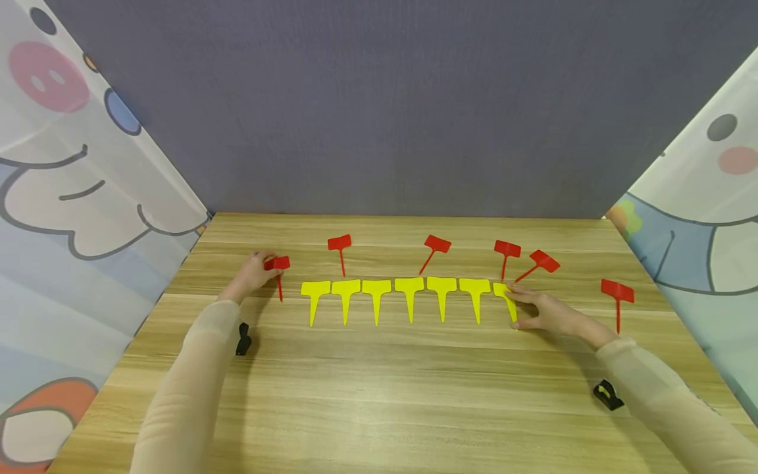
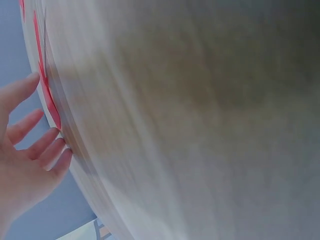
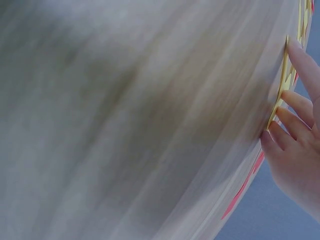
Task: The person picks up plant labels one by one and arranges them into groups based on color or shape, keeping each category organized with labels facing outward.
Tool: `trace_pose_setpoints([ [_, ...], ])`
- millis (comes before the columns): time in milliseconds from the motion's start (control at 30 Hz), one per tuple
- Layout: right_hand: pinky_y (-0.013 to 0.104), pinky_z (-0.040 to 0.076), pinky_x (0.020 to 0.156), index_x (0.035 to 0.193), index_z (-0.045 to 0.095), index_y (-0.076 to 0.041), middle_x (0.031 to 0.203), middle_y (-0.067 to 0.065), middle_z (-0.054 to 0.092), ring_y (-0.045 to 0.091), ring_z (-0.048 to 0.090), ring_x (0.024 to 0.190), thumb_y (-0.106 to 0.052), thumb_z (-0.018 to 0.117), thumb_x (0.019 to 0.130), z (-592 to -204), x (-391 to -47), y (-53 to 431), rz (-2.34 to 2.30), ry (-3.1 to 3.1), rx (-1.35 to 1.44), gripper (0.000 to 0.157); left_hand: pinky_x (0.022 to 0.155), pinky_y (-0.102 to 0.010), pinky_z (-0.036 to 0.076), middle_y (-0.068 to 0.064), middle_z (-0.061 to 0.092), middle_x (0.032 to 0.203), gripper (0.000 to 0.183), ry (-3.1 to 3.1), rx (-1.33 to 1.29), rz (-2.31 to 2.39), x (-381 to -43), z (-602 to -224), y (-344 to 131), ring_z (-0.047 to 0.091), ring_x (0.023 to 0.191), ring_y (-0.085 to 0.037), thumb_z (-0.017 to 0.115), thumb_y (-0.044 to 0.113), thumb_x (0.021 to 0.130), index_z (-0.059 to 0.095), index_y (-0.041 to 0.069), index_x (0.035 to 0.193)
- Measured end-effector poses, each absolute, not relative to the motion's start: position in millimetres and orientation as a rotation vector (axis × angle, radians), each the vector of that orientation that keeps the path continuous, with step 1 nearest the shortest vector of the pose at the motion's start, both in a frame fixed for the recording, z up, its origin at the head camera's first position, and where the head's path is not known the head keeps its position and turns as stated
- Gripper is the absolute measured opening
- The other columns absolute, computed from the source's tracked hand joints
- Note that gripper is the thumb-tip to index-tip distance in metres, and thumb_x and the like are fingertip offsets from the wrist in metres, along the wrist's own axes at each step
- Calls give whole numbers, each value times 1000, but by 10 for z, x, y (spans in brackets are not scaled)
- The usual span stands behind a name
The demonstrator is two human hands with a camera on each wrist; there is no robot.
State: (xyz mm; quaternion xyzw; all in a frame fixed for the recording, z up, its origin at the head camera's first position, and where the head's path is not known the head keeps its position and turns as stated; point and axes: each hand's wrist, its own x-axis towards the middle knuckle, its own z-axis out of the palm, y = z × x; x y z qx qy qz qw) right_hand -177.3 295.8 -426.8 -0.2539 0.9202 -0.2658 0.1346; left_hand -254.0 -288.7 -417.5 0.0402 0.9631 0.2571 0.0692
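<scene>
OK, we had our left hand (image 1: 254, 272) off the left end of the six-tag yellow row (image 1: 410, 286), thumb and fingers spread, tips touching a red tag (image 1: 281, 263), its stem toward us. Our right hand (image 1: 547, 312) sat off the row's right end, fingers spread too: fingertips at the head, thumb by the stem tip of a seventh yellow tag (image 1: 505, 294), lying just beside the row's last one.

On the row's far side we saw a second red tag (image 1: 340, 243) near its left part, a third (image 1: 437, 243) past its right half, then a close pair (image 1: 507, 249) toward the right end. One lone red tag (image 1: 617, 291) lay well right of the row. Nearer us than the row: two black objects, left one (image 1: 243, 340) and right one (image 1: 607, 395). All sat on our wood-grain table (image 1: 379, 401); grey panel (image 1: 379, 105) behind the row.
</scene>
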Motion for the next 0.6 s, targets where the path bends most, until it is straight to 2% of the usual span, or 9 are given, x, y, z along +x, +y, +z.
trace_pose_setpoints([
  [300, 60, 26, 92, 128, 38, 8, 136, 29, 26, 49, 25, 121, -31, 68, 75, -4248, -1764, 2947, -772, 2662, -735, 73, 94, -58, 26, -37, 23, 127, 51, 2887, 101, 782, -2574, -4214, -2933, 25, 114, -50, 55, 16, 86, 37, -12, 124],
  [600, 60, 25, 93, 128, 38, 8, 136, 29, 26, 49, 24, 121, -31, 69, 75, -4258, -1771, 2955, -773, 2661, -734, 73, 93, -57, 28, -38, 25, 126, 48, 2924, 97, 741, -2582, -4220, -2942, 28, 112, -50, 57, 17, 85, 41, -12, 121],
])
